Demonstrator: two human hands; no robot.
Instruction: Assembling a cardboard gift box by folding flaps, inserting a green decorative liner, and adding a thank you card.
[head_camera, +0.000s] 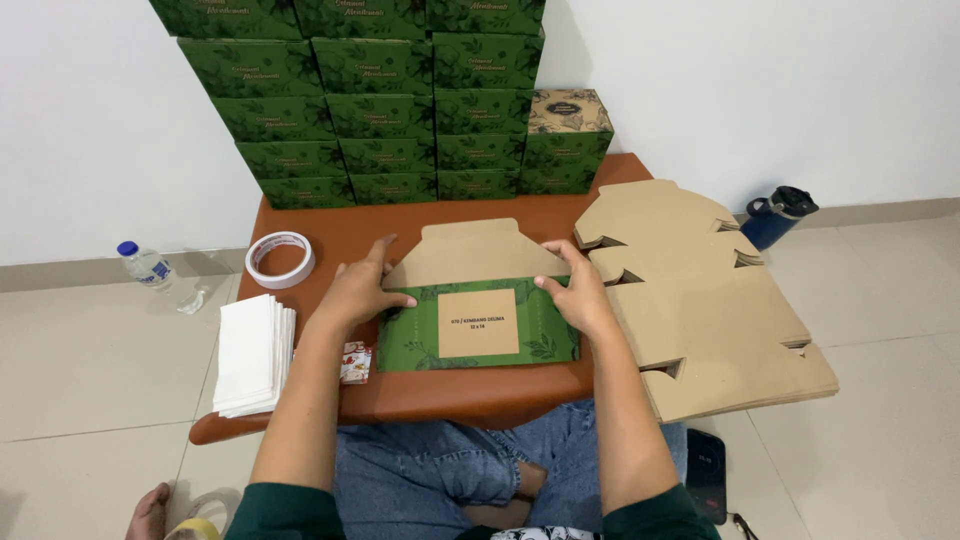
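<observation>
Pressing both hands (470, 292) on flat green box blank (478, 325); unfolded.

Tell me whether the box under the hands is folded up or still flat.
Partly folded: the box lies flat on the table, one brown flap raised, both hands pressing its ends.

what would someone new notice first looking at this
Probably the wall of stacked green boxes at the table's far edge, with one brown patterned box on its right end. Next, the left hand and right hand pressing on a half-folded green carton at the table's middle, beside a pile of flat brown cardboard blanks on the right.
</observation>
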